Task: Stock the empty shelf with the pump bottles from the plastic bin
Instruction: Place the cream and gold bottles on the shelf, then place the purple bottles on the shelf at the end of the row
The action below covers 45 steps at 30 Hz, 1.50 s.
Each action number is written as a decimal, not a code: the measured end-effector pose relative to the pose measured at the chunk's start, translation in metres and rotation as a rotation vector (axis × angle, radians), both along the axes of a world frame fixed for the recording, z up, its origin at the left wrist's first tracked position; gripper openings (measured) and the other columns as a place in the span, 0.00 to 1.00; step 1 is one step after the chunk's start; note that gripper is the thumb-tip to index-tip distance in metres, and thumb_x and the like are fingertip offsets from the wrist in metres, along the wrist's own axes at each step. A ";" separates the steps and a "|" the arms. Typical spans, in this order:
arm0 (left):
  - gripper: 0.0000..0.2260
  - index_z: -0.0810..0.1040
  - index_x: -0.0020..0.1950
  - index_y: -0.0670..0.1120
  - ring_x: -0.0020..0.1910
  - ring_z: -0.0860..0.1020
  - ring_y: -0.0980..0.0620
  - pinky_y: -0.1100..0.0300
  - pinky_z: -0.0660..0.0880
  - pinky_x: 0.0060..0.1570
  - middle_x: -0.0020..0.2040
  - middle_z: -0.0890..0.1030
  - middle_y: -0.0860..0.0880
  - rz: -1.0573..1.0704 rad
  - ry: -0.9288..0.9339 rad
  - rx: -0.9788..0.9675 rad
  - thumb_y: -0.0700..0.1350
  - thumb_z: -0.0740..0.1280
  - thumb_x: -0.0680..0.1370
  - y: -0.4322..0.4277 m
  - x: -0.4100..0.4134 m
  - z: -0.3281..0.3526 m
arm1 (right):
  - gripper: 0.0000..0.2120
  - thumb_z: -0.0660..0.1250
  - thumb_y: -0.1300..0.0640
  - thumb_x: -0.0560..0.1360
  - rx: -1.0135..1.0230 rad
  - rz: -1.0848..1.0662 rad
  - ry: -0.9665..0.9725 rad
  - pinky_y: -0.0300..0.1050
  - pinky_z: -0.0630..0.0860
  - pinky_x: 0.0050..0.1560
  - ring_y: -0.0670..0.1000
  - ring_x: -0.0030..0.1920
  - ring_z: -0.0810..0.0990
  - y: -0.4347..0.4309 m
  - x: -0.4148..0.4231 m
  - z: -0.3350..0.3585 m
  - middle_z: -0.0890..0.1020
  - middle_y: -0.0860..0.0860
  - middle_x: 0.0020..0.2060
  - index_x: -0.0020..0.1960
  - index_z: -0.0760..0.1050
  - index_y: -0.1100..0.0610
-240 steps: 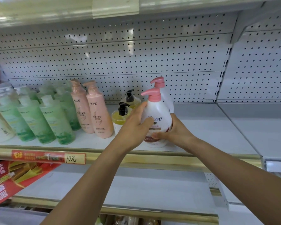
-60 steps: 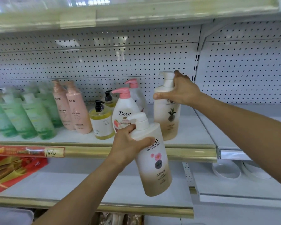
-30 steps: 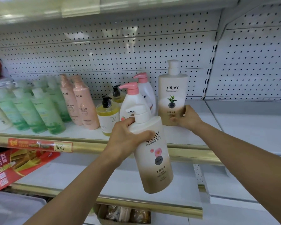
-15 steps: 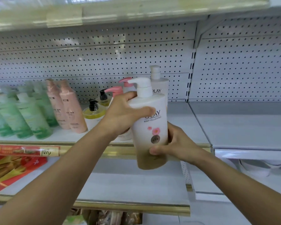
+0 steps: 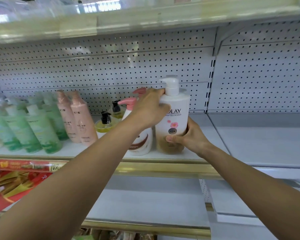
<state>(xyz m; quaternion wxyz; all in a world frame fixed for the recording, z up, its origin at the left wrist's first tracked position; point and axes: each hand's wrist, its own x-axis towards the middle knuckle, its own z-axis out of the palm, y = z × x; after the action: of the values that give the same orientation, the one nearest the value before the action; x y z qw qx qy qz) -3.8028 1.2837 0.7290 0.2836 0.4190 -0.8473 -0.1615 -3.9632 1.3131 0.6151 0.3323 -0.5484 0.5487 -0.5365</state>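
Both bare forearms reach forward, left hand (image 5: pixel 149 108) wrapped round the shoulder of the pump bottle (image 5: pixel 177 118), right hand (image 5: pixel 189 135) gripping it low, thumb in front.

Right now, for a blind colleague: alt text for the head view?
Left hand and right hand hold an Olay pump bottle upright on the shelf, beside a pink-pumped bottle. Green bottles and pink bottles stand further left.

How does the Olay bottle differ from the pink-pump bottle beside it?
The Olay bottle has a white pump; the pink-pump bottle has a pink one. The Olay bottle is taller. Its base fades to golden brown, while the pink-pump bottle is white with a brown swirl. The left hand and right hand grip the Olay bottle; the pink-pump bottle stands unheld. Both are upright on the shelf.
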 end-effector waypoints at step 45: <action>0.31 0.61 0.76 0.52 0.66 0.72 0.52 0.62 0.69 0.60 0.72 0.69 0.52 -0.036 -0.427 0.973 0.47 0.70 0.75 0.245 0.019 -0.461 | 0.28 0.72 0.52 0.70 1.141 0.167 0.588 0.42 0.72 0.44 0.55 0.48 0.78 0.308 -0.068 -0.344 0.77 0.52 0.48 0.66 0.66 0.60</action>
<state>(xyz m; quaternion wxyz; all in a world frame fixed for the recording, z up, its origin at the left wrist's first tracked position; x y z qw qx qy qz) -3.7836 1.5282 0.2677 -0.1255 0.5110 -0.7204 -0.4518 -4.0316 1.6213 0.2714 0.4478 -0.4505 0.7713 0.0396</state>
